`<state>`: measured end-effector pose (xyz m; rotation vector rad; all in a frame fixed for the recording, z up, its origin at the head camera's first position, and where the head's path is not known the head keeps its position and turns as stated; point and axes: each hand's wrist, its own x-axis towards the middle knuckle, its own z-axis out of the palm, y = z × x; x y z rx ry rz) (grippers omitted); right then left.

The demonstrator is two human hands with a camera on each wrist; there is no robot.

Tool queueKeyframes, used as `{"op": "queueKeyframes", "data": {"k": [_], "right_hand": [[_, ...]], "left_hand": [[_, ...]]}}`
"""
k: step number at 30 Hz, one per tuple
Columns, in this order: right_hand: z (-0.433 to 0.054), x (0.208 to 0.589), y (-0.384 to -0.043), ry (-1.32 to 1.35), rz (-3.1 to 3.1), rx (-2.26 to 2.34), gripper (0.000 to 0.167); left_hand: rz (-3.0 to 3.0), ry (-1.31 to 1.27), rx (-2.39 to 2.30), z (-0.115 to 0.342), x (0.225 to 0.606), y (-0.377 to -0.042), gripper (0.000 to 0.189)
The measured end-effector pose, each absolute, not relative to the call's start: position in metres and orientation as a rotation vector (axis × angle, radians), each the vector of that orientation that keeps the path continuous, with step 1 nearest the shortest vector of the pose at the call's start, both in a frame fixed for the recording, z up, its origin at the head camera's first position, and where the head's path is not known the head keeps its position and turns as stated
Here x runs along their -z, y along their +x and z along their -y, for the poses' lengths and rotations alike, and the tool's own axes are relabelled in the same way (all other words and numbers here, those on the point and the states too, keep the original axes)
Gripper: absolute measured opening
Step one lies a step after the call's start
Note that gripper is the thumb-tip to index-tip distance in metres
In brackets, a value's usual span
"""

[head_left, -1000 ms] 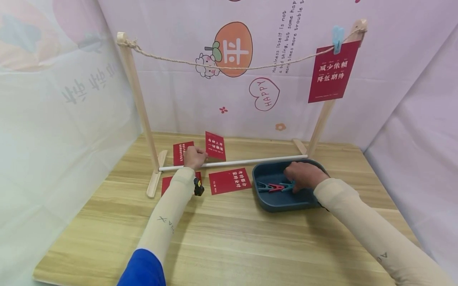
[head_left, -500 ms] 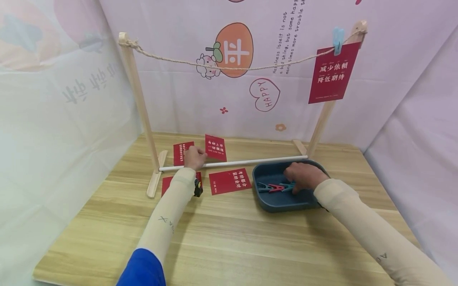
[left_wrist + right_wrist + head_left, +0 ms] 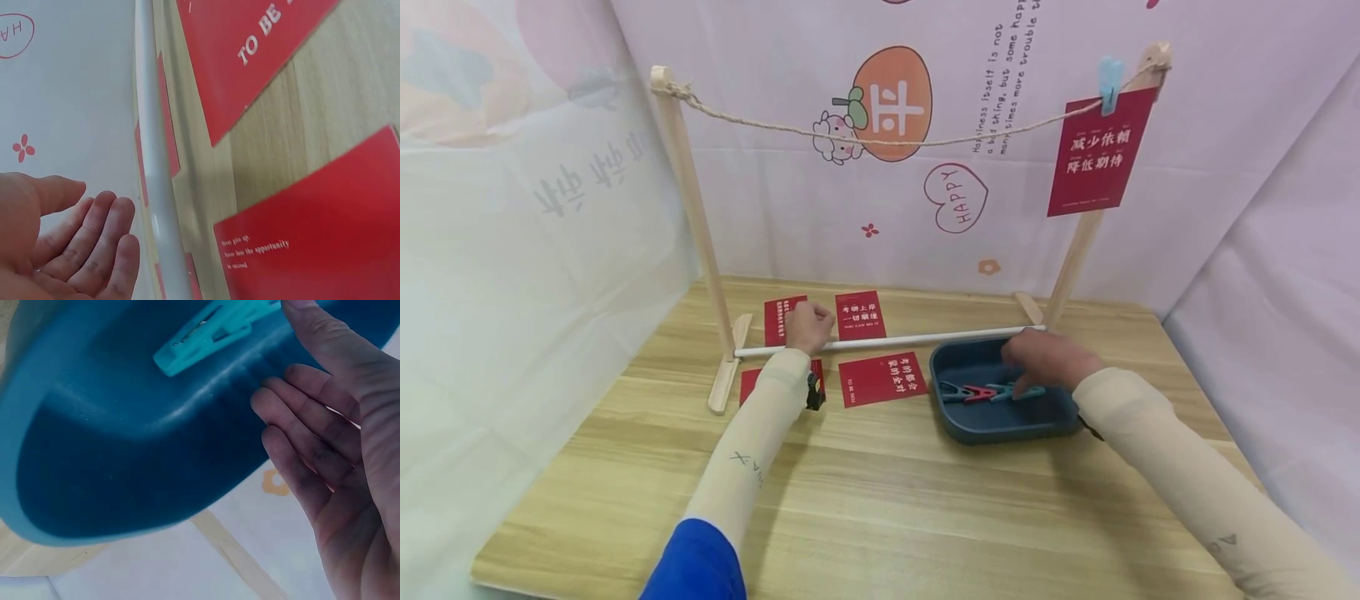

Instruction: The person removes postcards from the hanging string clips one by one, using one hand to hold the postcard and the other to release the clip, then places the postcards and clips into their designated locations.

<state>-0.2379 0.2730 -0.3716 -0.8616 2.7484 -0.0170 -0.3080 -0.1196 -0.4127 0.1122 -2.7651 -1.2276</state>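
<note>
My left hand (image 3: 808, 327) is over the white rod, beside a red card (image 3: 861, 315) lying flat behind it. In the left wrist view its fingers are loosely bent and hold nothing. Other red cards lie close by: one partly behind the hand (image 3: 777, 321), one under the wrist (image 3: 748, 387), and one to the right (image 3: 883, 381). My right hand (image 3: 1051, 358) is over the right part of a dark blue basin (image 3: 1000, 437). Several clothespins (image 3: 979, 394), teal and red, lie in it. In the right wrist view the relaxed fingers are empty, with the thumb near a teal clothespin (image 3: 203, 340).
A wooden frame (image 3: 694, 208) stands at the back, with a sagging twine line (image 3: 910, 144) between its posts. A red card (image 3: 1093, 179) hangs at its right end from a light blue clothespin (image 3: 1109, 87). The white rod (image 3: 917, 339) joins the posts low down.
The card by my left hand was tilted up between the fingers; it now lies flat, let go. My right hand has lifted slightly and moved right from the clothespins.
</note>
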Motion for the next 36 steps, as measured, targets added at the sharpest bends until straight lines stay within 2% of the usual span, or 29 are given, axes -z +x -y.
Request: {"op": "queueKeyframes", "data": {"k": [11,17,25,30,36], "right_hand": [[-0.280,0.356,-0.236,-0.904,-2.820,0.175,0.036],[-0.281,0.341,-0.234,-0.864,-2.851,0.257,0.042],[-0.282,0.324,-0.231,-0.860,-2.894,0.295,0.040],[-0.283,0.314,-0.230,-0.836,-2.913,0.304,0.043],[-0.284,0.301,-0.230,-0.829,-2.951,0.320,0.043]], "left_hand": [[2.840,-0.006,1.275,0.108,0.409,-0.310,0.029],[2.844,-0.061,1.278,0.101,0.402,-0.309,0.028],[2.824,-0.156,1.343,0.089,0.393,-0.307,0.029],[2.799,-0.212,1.365,0.080,0.387,-0.304,0.028],[2.800,-0.188,1.414,0.074,0.382,-0.302,0.028]]}}
